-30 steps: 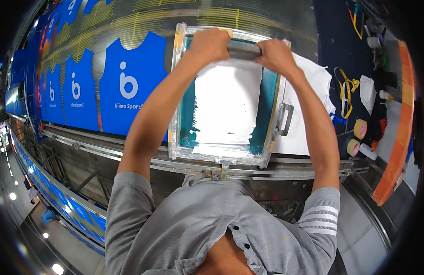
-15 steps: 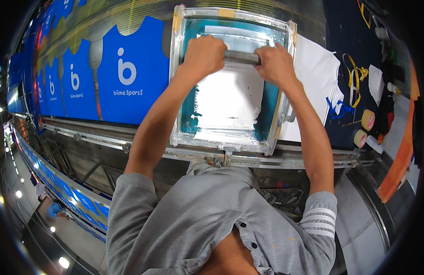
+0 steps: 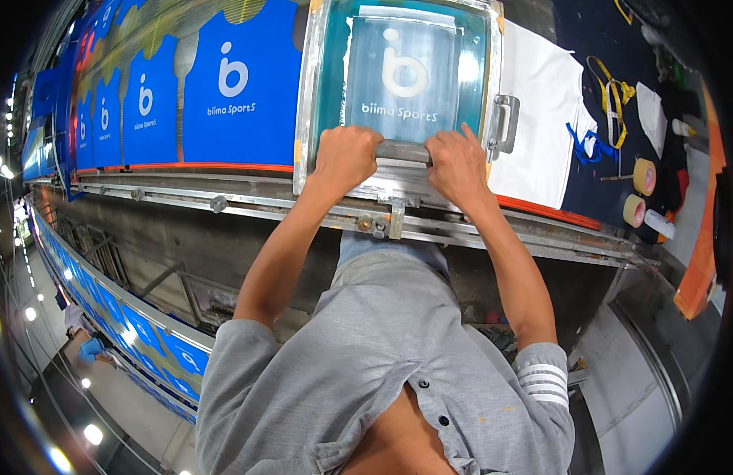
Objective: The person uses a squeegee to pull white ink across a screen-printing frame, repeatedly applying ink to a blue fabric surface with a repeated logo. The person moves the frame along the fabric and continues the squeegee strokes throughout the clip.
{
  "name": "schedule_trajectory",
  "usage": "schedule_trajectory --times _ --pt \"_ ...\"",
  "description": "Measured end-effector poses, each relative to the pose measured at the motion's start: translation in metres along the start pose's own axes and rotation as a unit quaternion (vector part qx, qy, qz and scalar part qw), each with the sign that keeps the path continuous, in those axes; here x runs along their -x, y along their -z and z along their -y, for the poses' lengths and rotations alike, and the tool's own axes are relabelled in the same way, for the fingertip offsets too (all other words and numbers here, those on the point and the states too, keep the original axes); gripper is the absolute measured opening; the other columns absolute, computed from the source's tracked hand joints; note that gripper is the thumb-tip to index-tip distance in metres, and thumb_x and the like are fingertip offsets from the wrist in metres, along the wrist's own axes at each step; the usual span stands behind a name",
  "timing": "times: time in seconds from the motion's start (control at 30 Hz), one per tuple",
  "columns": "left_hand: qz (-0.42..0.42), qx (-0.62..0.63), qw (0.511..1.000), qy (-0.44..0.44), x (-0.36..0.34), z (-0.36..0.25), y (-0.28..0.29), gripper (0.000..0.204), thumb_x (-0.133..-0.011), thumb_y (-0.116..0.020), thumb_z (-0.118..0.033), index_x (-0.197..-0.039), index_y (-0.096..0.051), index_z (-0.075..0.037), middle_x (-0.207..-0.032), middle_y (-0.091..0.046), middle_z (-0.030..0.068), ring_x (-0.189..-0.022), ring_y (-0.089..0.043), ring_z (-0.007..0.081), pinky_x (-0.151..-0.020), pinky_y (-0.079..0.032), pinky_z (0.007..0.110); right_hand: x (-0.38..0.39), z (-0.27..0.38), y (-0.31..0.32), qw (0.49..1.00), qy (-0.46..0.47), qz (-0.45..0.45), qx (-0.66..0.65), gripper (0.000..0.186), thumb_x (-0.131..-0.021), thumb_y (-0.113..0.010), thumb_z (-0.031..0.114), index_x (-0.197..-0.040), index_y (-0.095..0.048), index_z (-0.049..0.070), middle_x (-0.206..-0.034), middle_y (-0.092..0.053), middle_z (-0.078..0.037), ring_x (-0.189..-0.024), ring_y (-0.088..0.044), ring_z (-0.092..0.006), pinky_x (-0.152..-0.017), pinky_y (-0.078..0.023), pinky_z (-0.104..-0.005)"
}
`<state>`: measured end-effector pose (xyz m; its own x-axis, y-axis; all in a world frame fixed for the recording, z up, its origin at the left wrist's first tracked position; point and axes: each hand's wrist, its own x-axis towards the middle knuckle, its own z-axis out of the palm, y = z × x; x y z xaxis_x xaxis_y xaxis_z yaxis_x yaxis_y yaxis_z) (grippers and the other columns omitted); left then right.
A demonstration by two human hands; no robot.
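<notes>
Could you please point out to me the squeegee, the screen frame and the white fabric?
Squeegee (image 3: 404, 151): head view, on the visible middle of its bar.
Screen frame (image 3: 309, 87): head view, on its left rail.
White fabric (image 3: 533, 119): head view, on its flat visible part.

You grip a gray squeegee (image 3: 404, 151) with your left hand (image 3: 347, 161) and right hand (image 3: 459, 164) at the near end of a teal printing screen (image 3: 335, 79), its pale emblem (image 3: 392, 77) visible beyond your grip. Blue printed fabric pieces (image 3: 263, 87) lie to your left; white fabric (image 3: 533, 119) and two tape rolls (image 3: 644, 176), to your right.
</notes>
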<state>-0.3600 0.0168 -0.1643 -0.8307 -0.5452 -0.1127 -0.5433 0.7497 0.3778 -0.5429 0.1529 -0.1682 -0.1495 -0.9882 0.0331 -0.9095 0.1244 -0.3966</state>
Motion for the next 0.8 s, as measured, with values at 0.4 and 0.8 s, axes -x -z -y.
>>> schedule_trajectory --times 0.4,0.8 --pt "0.035 -0.075 0.996 -0.030 -0.088 0.021 0.047 0.029 -0.070 -0.068 -0.010 -0.094 -0.082 -0.016 -0.076 -0.072 0.0189 -0.074 -0.071 0.0374 -0.067 -0.057 0.049 -0.079 -0.028 0.043 0.995 -0.060 0.082 0.018 0.015 -0.075 -0.075 0.010 -0.090 -0.073 0.008 -0.086 -0.071 -0.014 -0.087 -0.069 -0.0359 -0.092 -0.054 -0.0488" --pt "0.039 -0.098 0.994 -0.021 -0.292 0.090 0.063 0.038 -0.070 -0.066 -0.011 -0.104 -0.081 -0.015 -0.088 -0.074 0.0203 -0.085 -0.073 0.0399 -0.077 -0.058 0.049 -0.256 -0.138 0.049 0.995 -0.052 0.046 0.078 0.023 -0.076 -0.072 0.020 -0.096 -0.077 0.009 -0.089 -0.074 -0.020 -0.088 -0.072 -0.0407 -0.081 -0.058 -0.0513"
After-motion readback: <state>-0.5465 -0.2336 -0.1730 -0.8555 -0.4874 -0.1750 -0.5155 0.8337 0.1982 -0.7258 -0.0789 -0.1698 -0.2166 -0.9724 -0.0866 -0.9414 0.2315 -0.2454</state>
